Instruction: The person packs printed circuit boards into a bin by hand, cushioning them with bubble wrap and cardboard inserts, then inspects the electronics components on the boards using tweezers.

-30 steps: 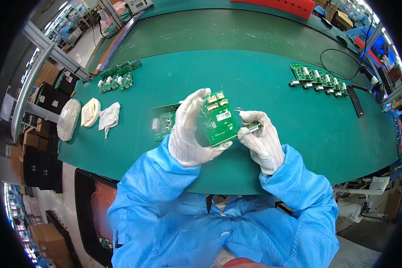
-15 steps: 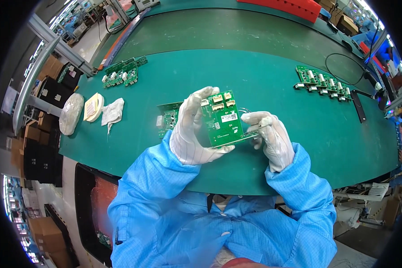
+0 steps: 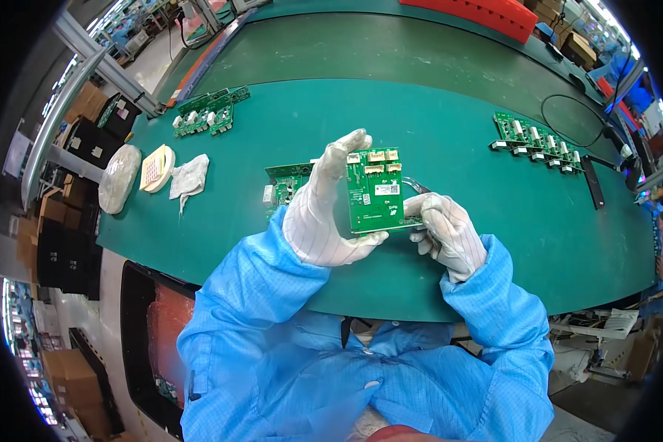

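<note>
In white striped gloves, both my hands hold a green circuit board point(image 3: 376, 199) up over the mat, with white connectors along its top and a white label. My left hand point(image 3: 320, 206) has its thumb under the lower edge, and its fingers rise beside the left edge. My right hand point(image 3: 448, 232) is closed, its fingers pinching the lower right corner, where a narrow part juts out. A curved metal tool point(image 3: 416, 186), perhaps tweezers, shows above the right fingers; its grip is hidden. Behind my left hand, another board assembly point(image 3: 286, 184) rests on the green mat point(image 3: 390, 283), partly covered.
Several boards point(image 3: 206, 112) lie at the far left, and a row of boards point(image 3: 538, 144) at the far right beside a black bar point(image 3: 592, 183). A white cloth point(image 3: 190, 177), a pale round pad point(image 3: 157, 168) and a clear-wrapped bundle point(image 3: 119, 179) sit along the left edge.
The board has turned more upright and shifted slightly right. My left fingers have straightened upward, away from its top edge. The right fingers have closed in more at the corner.
</note>
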A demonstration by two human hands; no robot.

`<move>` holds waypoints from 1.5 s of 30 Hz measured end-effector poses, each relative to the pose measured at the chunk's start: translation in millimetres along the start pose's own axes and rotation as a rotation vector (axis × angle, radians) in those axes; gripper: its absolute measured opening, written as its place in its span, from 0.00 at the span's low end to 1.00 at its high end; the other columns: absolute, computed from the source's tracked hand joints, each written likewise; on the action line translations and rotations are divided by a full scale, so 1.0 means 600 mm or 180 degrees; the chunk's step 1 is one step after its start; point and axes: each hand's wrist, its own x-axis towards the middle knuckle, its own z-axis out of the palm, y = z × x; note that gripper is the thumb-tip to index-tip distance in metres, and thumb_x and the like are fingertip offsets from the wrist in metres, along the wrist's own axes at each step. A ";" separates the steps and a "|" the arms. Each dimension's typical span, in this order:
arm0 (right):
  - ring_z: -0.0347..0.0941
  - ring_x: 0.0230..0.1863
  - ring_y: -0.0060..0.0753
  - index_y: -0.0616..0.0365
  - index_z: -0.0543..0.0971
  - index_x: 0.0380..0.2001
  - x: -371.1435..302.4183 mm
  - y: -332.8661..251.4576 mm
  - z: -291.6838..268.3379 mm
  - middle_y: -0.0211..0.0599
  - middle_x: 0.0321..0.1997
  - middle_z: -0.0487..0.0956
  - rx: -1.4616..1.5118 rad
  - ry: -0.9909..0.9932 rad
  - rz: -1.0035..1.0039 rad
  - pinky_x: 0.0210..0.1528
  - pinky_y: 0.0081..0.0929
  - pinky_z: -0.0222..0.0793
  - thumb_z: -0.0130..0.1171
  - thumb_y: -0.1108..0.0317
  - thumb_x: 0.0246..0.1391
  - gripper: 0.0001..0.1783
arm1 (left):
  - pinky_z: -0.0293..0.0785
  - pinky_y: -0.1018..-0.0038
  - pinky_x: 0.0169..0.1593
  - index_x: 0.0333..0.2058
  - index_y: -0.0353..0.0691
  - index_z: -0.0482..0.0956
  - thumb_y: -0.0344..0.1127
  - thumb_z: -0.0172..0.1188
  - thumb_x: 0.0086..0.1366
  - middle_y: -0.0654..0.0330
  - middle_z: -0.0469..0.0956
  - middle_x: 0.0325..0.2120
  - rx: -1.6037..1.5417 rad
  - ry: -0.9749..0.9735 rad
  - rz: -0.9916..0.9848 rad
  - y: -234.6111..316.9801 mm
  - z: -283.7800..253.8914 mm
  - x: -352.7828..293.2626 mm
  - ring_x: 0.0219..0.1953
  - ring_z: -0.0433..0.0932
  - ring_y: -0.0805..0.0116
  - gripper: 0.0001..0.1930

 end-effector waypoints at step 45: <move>0.70 0.23 0.18 0.60 0.75 0.45 -0.003 -0.010 0.011 0.32 0.32 0.74 0.0746 0.0720 0.0223 0.24 0.15 0.66 0.55 0.57 0.58 0.18 | 0.42 0.59 0.70 0.69 0.47 0.39 0.18 0.48 0.57 0.52 0.43 0.69 -0.3485 0.0433 -0.0752 -0.009 0.009 -0.003 0.70 0.46 0.57 0.43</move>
